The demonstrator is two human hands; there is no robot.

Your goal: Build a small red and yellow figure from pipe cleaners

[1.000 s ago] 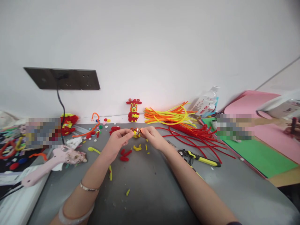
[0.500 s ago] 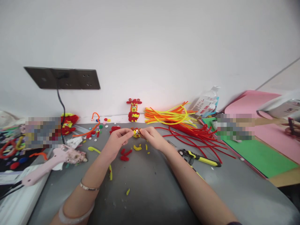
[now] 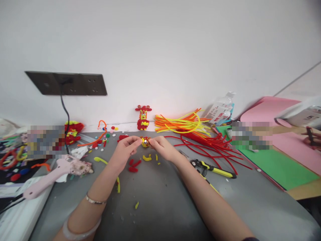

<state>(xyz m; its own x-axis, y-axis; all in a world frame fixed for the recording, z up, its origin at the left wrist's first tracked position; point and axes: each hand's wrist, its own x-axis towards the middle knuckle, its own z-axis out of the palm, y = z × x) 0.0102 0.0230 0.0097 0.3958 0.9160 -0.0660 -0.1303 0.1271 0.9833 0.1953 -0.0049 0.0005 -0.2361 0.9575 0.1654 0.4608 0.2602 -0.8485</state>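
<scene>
Between my hands is a small yellow and red pipe-cleaner figure [image 3: 145, 142] with round eyes. My left hand [image 3: 128, 146] pinches its left side, and my right hand [image 3: 162, 146] grips its right side; the fingertips partly hide it. Just below lie curled yellow pieces [image 3: 147, 158] and short red pieces [image 3: 134, 166] on the grey table. A similar finished-looking red and yellow figure [image 3: 143, 118] stands upright against the wall behind my hands. Another red piece [image 3: 122, 137] lies partly behind my left hand.
Orange and yellow pipe cleaners [image 3: 180, 124] and red ones [image 3: 213, 144] lie to the right. Wire strippers [image 3: 215, 169] rest by my right forearm. On the left are a pink glue gun [image 3: 50, 180] and a corded wall socket [image 3: 66, 83]. Another person's hand [image 3: 311, 138] shows at far right.
My left fingertips have shifted slightly left and upward, and more of the small figure's yellow face shows. My right hand stays on it.
</scene>
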